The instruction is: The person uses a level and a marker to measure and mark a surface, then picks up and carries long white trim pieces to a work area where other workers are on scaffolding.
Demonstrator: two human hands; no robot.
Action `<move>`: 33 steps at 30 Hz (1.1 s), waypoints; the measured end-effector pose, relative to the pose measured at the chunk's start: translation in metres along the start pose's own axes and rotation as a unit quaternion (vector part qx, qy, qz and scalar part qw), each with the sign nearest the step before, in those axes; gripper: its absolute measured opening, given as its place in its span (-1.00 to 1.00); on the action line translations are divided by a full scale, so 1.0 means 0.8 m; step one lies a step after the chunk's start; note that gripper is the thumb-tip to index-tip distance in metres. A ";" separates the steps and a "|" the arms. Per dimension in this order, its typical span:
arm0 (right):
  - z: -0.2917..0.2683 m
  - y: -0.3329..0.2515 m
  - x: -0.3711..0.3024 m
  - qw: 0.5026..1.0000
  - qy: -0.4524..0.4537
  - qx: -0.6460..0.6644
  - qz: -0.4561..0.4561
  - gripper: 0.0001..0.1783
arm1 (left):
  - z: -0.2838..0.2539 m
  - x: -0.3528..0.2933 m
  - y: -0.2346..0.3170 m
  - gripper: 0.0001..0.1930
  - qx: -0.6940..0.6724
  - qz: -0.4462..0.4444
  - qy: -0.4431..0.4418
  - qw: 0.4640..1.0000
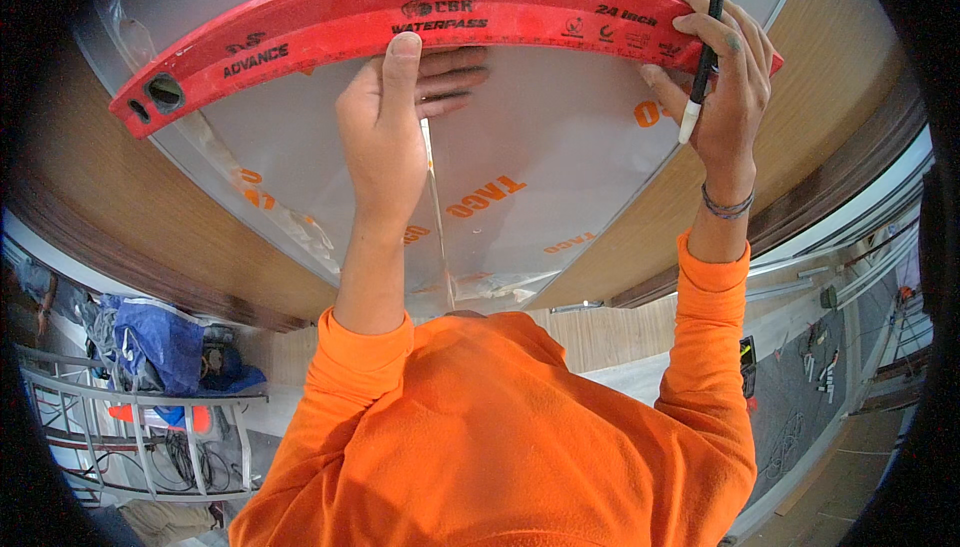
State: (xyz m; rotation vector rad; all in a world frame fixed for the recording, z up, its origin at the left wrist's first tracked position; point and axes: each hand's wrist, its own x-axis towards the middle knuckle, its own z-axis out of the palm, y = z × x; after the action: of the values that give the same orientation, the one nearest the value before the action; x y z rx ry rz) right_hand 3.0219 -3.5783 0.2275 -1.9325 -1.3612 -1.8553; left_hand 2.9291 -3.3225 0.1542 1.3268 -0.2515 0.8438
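A long red spirit level (330,42) lies across the upper view, bowed by the lens, with a green vial at its top middle and a round one at the left end. My left hand (390,142) grips its lower edge near the middle, thumb in front and fingers behind. Around the level's right end is my right hand (735,87), fingers over the top and thumb below. That hand also carries a slim black pen (707,57) with a white end, pointing up between the fingers. Behind the level stands a pale grey panel (560,137) with orange print and a narrow gap down it.
Brown wood panels (250,237) flank the grey one on both sides. Loose clear film (285,217) hangs at its left edge. At lower left, a metal ladder (150,402) stands by a blue bag (160,342). Small tools (825,372) lie on the grey floor at right.
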 end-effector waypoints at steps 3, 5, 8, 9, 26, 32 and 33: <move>0.000 -0.002 0.001 1.000 -0.001 0.025 -0.004 -0.39 | -0.001 -0.001 0.001 -0.45 0.000 -0.005 0.001 1.000; 0.000 -0.004 0.001 1.000 0.008 0.022 -0.004 -0.37 | 0.000 -0.001 0.001 -0.45 -0.002 -0.007 0.003 1.000; -0.003 -0.003 0.003 0.999 0.027 0.000 -0.023 -0.36 | 0.000 -0.002 0.002 -0.45 -0.011 -0.011 0.004 1.000; -0.004 -0.002 0.005 0.999 0.034 -0.010 -0.032 -0.35 | 0.001 -0.002 0.002 -0.45 -0.015 -0.012 0.005 1.000; -0.036 -0.042 0.080 0.888 0.077 0.452 0.038 0.06 | 0.001 -0.002 0.006 -0.51 -0.072 -0.068 0.022 0.995; -0.002 -0.066 0.114 0.926 0.009 0.375 0.048 -0.51 | 0.000 -0.002 0.005 -0.56 -0.087 -0.068 0.023 0.994; 0.004 -0.068 0.118 0.917 0.034 0.396 0.037 -0.59 | 0.000 -0.002 0.004 -0.56 -0.090 -0.066 0.022 0.993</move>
State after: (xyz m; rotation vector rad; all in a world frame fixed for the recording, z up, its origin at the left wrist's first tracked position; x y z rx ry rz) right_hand 2.9719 -3.4978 0.2814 -1.4411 -1.6330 -1.0466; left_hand 2.9255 -3.3233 0.1557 1.1419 -0.1980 0.7201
